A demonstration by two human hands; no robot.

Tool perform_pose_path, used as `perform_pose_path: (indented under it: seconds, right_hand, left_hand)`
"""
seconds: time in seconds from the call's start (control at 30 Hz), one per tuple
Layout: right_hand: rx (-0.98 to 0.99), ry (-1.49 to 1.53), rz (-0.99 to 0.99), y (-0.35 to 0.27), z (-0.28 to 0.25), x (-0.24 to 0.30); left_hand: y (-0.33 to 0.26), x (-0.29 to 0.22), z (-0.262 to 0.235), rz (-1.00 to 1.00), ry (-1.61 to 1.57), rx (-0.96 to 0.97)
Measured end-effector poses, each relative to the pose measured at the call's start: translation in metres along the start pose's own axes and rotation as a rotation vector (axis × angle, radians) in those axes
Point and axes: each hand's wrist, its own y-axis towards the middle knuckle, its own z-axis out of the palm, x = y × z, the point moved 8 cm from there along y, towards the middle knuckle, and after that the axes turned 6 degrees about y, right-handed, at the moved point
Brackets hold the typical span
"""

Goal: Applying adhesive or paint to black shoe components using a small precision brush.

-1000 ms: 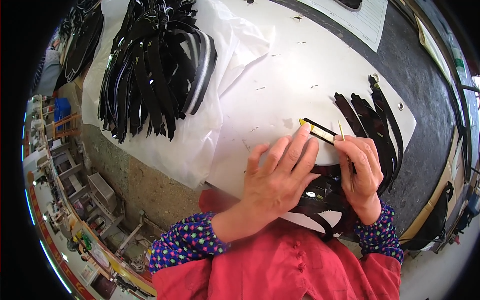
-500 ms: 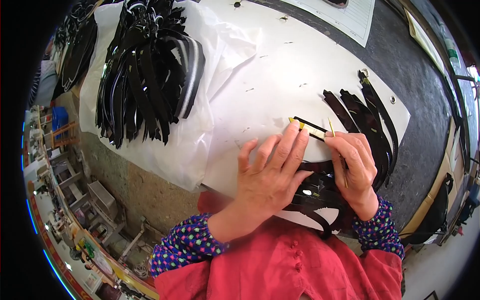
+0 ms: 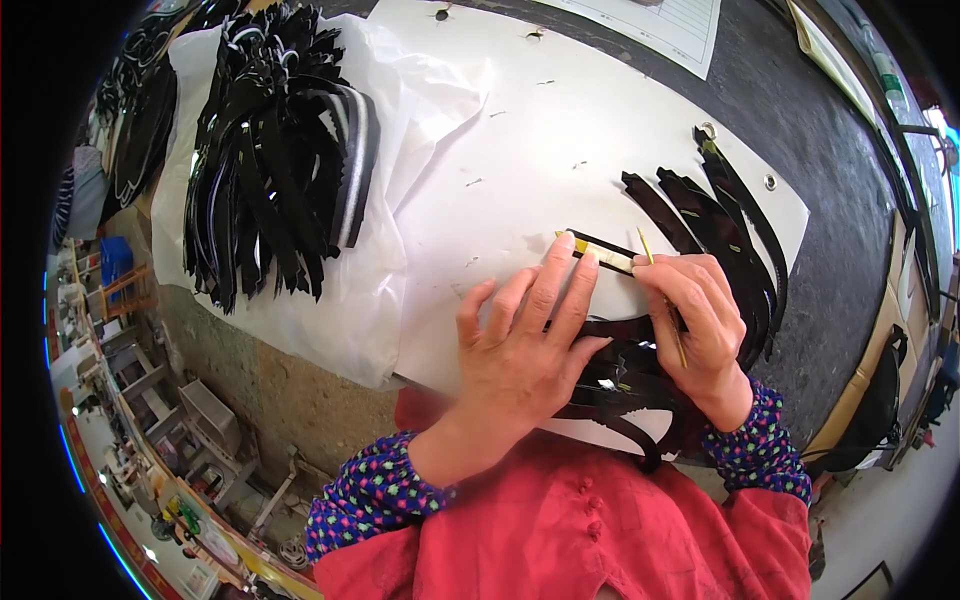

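My left hand (image 3: 520, 335) lies with its fingers stretched and apart. Two of its fingertips press on a narrow white and yellow template (image 3: 608, 257), which rests over a dark strip edged in black. In my right hand (image 3: 700, 325) a thin yellow pen-like stick (image 3: 643, 243) is pinched, slanting up toward the far side. The fingers of that hand are beside the template's right end. Glossy black strips (image 3: 630, 375) lie beneath and between both hands. More black strips (image 3: 722, 225) fan out beyond my right hand.
A thick bundle of black strips (image 3: 265, 170) lies on white plastic sheeting (image 3: 385, 215) at the left. Under the work is a white board (image 3: 520, 170) with metal eyelets, on a dark table (image 3: 840, 200). A printed paper sheet (image 3: 660, 25) lies at the far edge.
The whole view has shifted slightly, so the board and bundle appear farther left. Both hands keep nearly the same pose around the template, and the stick stays in my right hand.
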Motion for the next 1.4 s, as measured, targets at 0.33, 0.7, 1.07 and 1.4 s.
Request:
perform_pose_path:
  seconds: [0.33,0.7,1.07,1.4]
  right_hand:
    - [-0.013,-0.013,0.027,-0.0031,0.0008,-0.0028]
    - [-0.009,-0.042,0.021,-0.0027,0.0006,-0.0010]
    - [-0.004,-0.059,0.052,-0.0001,0.0008,0.0011]
    - [0.056,-0.095,0.048,0.0015,-0.0012,0.0043]
  left_hand:
    - [0.0003,0.0008,0.0001,0.002,-0.010,0.030]
    - [0.0022,0.0011,-0.0007,0.009,-0.017,0.053]
    - [0.0020,0.0013,-0.0020,0.021,-0.011,0.014]
    - [0.0031,0.0010,-0.0018,0.010,-0.035,0.023]
